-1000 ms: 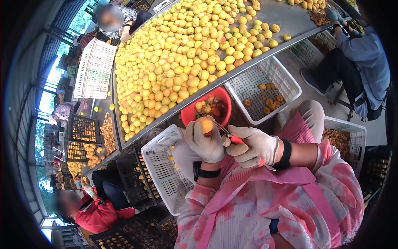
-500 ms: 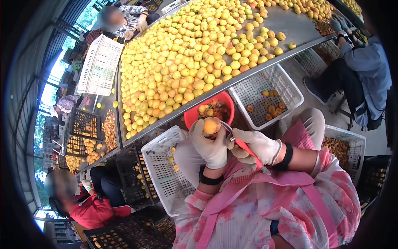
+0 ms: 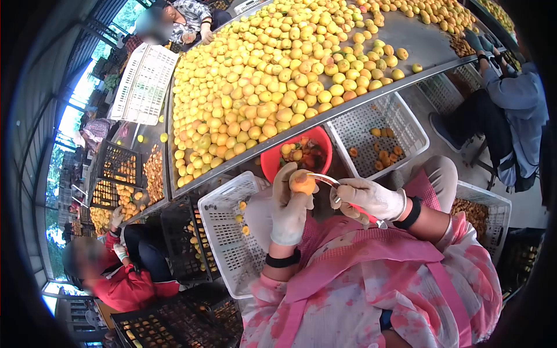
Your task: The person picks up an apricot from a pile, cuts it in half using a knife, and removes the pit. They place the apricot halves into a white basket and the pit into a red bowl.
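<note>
Now: left hand (image 3: pixel 288 210), in a white glove, closed around an apricot (image 3: pixel 302 182), fruit held up at the fingertips, just below the red bowl (image 3: pixel 272 161). Right hand (image 3: pixel 369 196), gloved too, shut on a red-handled tool (image 3: pixel 347 197), grip tight, thin metal tip curving toward 10 o'clock and touching the apricot's right side. Both hands raised above a pink apron (image 3: pixel 371 261), close together but not touching each other.

Red bowl at 12 o'clock from the hands, holding cut fruit and scraps, tucked under the edge of the metal table (image 3: pixel 418 40). Heap of apricots (image 3: pixel 261 87) spread over the table from 10 to 1 o'clock. White crate (image 3: pixel 223 232) at 9 o'clock with a few fruits inside; second white crate (image 3: pixel 400 119) at 2 o'clock holding several orange halves. Third crate (image 3: pixel 493 200) at 3 o'clock, filled with brownish pieces. Seated co-worker in red (image 3: pixel 133 290) at 8 o'clock; another in blue (image 3: pixel 519 98) at 2 o'clock, beside the table's far end.
</note>
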